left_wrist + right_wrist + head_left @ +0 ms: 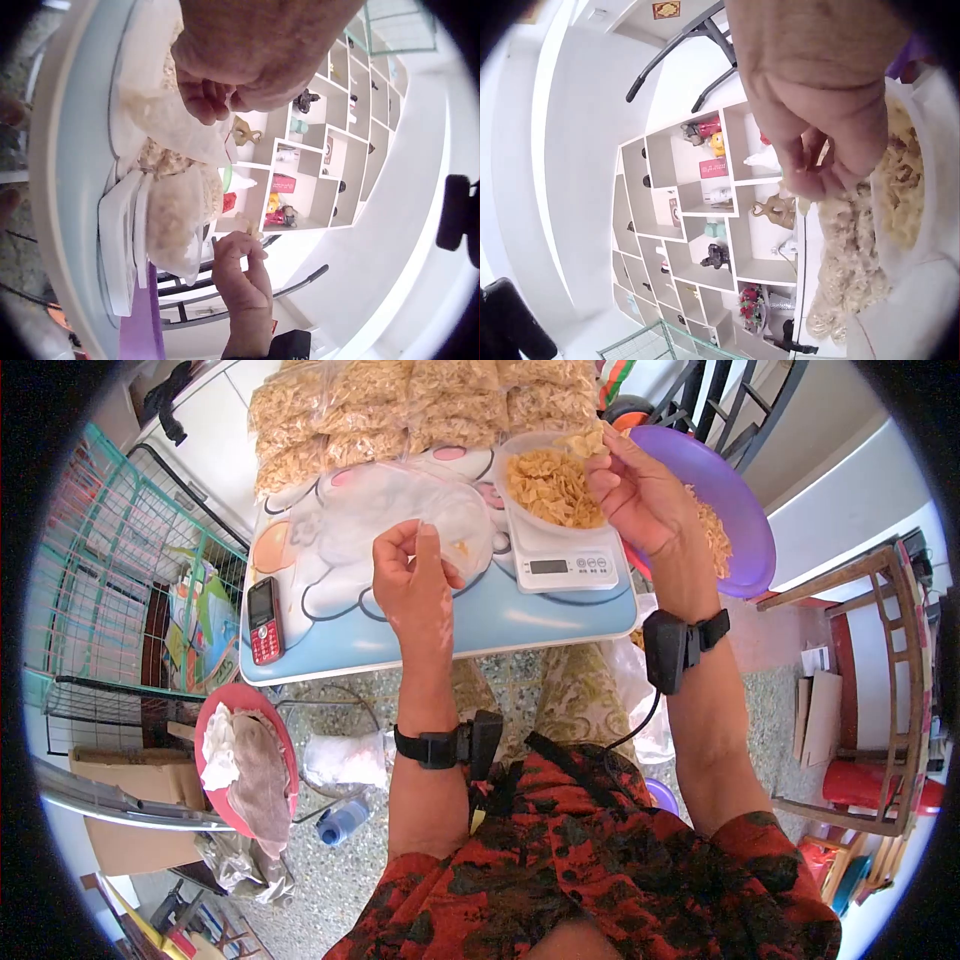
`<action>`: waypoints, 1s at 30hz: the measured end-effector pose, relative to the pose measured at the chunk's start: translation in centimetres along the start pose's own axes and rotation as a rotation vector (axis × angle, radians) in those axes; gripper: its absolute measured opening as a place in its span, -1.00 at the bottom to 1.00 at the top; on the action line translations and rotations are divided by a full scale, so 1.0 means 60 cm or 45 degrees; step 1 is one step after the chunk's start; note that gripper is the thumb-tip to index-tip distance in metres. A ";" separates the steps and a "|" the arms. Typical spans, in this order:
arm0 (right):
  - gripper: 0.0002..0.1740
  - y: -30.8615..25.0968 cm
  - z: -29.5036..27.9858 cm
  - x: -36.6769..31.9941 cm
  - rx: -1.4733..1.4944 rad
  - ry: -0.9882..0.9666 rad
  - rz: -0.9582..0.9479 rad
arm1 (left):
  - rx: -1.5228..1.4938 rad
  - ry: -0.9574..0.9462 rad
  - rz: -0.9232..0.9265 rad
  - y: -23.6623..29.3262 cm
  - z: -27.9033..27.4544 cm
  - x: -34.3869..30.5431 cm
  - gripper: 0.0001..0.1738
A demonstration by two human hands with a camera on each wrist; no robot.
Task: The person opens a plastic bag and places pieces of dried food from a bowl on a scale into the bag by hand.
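My left hand (415, 580) grips the edge of a clear plastic bag (340, 520) over the table; in the left wrist view the thin film (180, 124) stretches below its curled fingers. A small yellow flake shows against the bag near that hand. My right hand (645, 495) is raised over the right rim of a white bowl and pinches a few pale yellow flakes (588, 442) between thumb and fingers. The bowl (512, 460) is heaped with dried yellow flakes (555, 488). It sits on a white digital scale (570, 568) with its display facing me.
Packed bags of flakes (400, 405) are stacked along the back of the table (450, 625). A red and black keypad phone (264, 622) lies at the left edge. Right of the table is a large purple basin (750, 550) with more flakes. A wire rack (130, 560) stands left.
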State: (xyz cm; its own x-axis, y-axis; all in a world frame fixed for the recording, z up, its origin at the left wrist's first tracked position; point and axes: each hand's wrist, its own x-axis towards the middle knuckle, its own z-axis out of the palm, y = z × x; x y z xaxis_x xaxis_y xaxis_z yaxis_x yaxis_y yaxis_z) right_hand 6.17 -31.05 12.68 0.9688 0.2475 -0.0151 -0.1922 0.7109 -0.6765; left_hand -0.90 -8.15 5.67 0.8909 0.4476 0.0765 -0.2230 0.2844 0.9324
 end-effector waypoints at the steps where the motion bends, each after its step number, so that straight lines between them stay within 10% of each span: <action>1: -0.88 0.004 0.014 -0.008 -0.043 -0.009 -0.017 | -0.007 -0.001 0.001 0.000 0.001 -0.001 -0.70; 11: -0.82 0.122 0.140 -0.044 -1.114 -0.123 -0.457 | -0.038 -0.017 -0.006 0.002 0.003 -0.005 -0.72; 14: -0.86 0.159 0.133 -0.028 -1.733 -0.204 -0.971 | -0.068 -0.011 0.007 0.002 -0.002 -0.003 -0.73; 23: -0.86 0.188 0.113 -0.008 -2.443 -0.344 -0.708 | -0.041 -0.016 -0.039 0.018 -0.009 0.000 -0.74; 30: -0.81 0.194 0.124 -0.006 -2.273 -0.281 -0.534 | -0.057 0.065 -0.047 0.012 -0.025 0.013 -0.73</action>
State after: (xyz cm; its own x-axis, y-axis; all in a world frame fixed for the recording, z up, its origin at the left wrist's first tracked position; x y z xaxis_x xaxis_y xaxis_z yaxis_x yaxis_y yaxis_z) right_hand 2.41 -17.94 10.30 0.8396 0.4355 0.3247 0.5432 -0.6800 -0.4925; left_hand -0.96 -6.33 5.90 0.8776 0.4789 0.0234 -0.2091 0.3384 0.9175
